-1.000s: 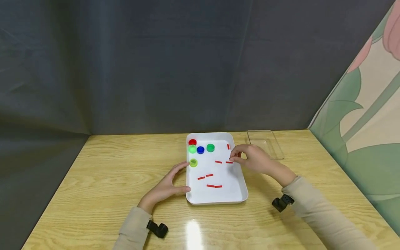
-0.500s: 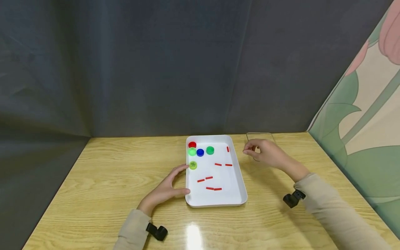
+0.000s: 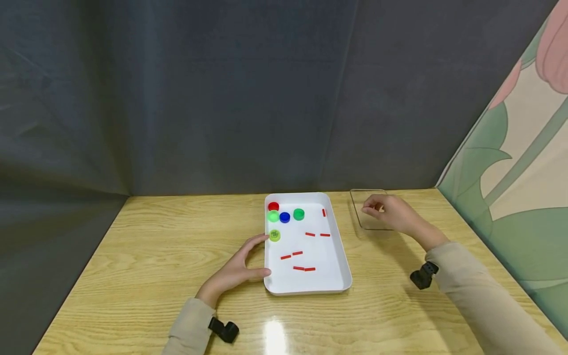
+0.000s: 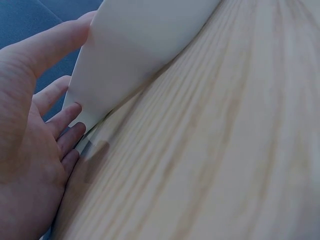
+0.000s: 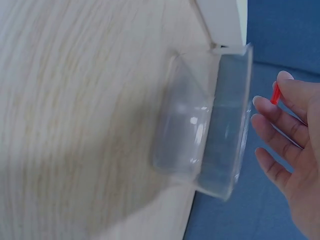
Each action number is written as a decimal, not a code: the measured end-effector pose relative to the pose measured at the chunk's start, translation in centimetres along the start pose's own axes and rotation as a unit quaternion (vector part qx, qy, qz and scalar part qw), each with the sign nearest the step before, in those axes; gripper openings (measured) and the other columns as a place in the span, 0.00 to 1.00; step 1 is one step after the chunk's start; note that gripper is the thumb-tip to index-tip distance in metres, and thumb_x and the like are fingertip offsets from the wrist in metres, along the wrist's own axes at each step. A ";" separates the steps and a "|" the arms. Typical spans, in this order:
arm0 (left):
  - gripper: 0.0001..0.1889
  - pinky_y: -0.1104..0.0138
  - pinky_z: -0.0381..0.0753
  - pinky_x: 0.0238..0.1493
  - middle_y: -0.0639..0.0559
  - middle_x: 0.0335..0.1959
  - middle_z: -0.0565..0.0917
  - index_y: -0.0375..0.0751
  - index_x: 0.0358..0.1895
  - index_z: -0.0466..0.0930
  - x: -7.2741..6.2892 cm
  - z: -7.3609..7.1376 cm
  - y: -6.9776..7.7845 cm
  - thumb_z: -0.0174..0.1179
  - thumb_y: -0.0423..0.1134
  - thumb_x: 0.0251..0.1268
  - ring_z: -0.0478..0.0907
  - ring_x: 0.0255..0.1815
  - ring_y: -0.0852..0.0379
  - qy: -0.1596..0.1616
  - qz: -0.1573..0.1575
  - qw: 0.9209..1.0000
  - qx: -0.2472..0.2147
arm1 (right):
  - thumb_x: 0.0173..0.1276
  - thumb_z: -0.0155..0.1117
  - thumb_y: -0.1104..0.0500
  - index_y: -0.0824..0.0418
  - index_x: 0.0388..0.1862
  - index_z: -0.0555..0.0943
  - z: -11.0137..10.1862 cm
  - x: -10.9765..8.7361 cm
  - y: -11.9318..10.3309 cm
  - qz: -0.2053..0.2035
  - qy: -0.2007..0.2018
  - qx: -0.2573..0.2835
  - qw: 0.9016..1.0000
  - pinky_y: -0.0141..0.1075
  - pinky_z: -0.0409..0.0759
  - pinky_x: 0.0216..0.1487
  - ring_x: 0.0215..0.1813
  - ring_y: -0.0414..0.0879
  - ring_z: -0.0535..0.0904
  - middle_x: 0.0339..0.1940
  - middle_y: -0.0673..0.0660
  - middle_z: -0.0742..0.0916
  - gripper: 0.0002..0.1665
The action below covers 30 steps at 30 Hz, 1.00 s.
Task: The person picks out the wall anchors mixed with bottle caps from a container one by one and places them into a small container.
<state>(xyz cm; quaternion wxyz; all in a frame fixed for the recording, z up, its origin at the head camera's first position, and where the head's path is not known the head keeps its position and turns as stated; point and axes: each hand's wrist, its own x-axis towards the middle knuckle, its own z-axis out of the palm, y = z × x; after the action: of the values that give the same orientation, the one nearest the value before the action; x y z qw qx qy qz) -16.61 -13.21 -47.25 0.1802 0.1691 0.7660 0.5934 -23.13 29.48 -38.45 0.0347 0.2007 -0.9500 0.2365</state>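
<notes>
My right hand (image 3: 392,213) is above the clear plastic box (image 3: 360,219), a small red stick (image 5: 275,93) pinched between thumb and forefinger. In the right wrist view the stick is apart from the box rim. Fingers and thumb spread, my left hand (image 3: 235,271) touches the left wall of the white tray (image 3: 306,288). The left wrist view has these fingers against the tray's outer side. Several short red sticks (image 3: 309,269) lie scattered on the tray floor. At its upper left sit round caps: red (image 3: 273,206), light green (image 3: 272,216), blue (image 3: 285,217), green (image 3: 299,214) and yellow-green (image 3: 274,235).
The wooden table (image 3: 177,236) carries the tray and the box, which stands right of the tray's far half. A dark curtain (image 3: 266,98) rises along the table's back edge. A flower-patterned panel (image 3: 523,197) borders the right side.
My right hand has moved right from over the tray to above the clear box, carrying a red stick. The left hand has stayed at the tray's wall.
</notes>
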 end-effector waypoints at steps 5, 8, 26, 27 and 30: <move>0.42 0.40 0.43 0.74 0.55 0.78 0.54 0.61 0.75 0.61 0.1 0.0 0.1 0.73 0.42 0.58 0.43 0.79 0.48 0.003 0.001 1.000 0.001 | 0.71 0.65 0.58 0.59 0.39 0.85 0.4 0.1 1.0 0.003 0.001 0.008 1.000 0.41 0.76 0.36 0.35 0.45 0.78 0.31 0.50 0.85 0.06; 0.42 0.41 0.43 0.74 0.55 0.79 0.53 0.60 0.75 0.61 0.3 0.1 0.2 0.73 0.42 0.58 0.43 0.79 0.48 0.003 0.005 1.000 0.002 | 0.71 0.65 0.57 0.59 0.38 0.84 0.9 0.2 1.6 0.010 -0.005 0.014 1.000 0.40 0.76 0.35 0.34 0.44 0.77 0.31 0.50 0.84 0.06; 0.42 0.42 0.45 0.74 0.55 0.78 0.54 0.56 0.76 0.61 0.8 0.4 0.1 0.73 0.41 0.58 0.45 0.79 0.49 -0.009 0.023 1.000 -0.001 | 0.72 0.65 0.58 0.55 0.39 0.84 1.9 -0.5 3.0 0.023 -0.014 0.008 1.000 0.39 0.74 0.32 0.33 0.44 0.76 0.30 0.49 0.83 0.03; 0.42 0.42 0.45 0.74 0.55 0.78 0.54 0.56 0.76 0.61 0.8 0.4 0.2 0.73 0.41 0.58 0.45 0.79 0.49 -0.009 0.022 1.000 -0.001 | 0.71 0.65 0.59 0.55 0.39 0.84 1.8 -0.5 2.9 0.023 -0.012 0.008 1.000 0.39 0.74 0.32 0.33 0.44 0.77 0.30 0.49 0.83 0.03; 0.42 0.42 0.45 0.74 0.54 0.78 0.54 0.56 0.76 0.61 0.8 0.5 0.2 0.73 0.41 0.58 0.45 0.79 0.49 -0.010 0.021 1.000 -0.001 | 0.72 0.65 0.59 0.57 0.40 0.85 1.5 -0.6 2.6 0.019 -0.006 0.009 1.000 0.40 0.75 0.33 0.35 0.45 0.77 0.32 0.50 0.84 0.04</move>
<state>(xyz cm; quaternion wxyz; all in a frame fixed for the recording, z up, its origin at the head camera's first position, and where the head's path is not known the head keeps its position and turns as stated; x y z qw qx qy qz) -17.05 -12.37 -47.25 0.1756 0.1913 0.7598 0.5960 -23.58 31.15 -41.01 0.0230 0.1843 -0.9517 0.2446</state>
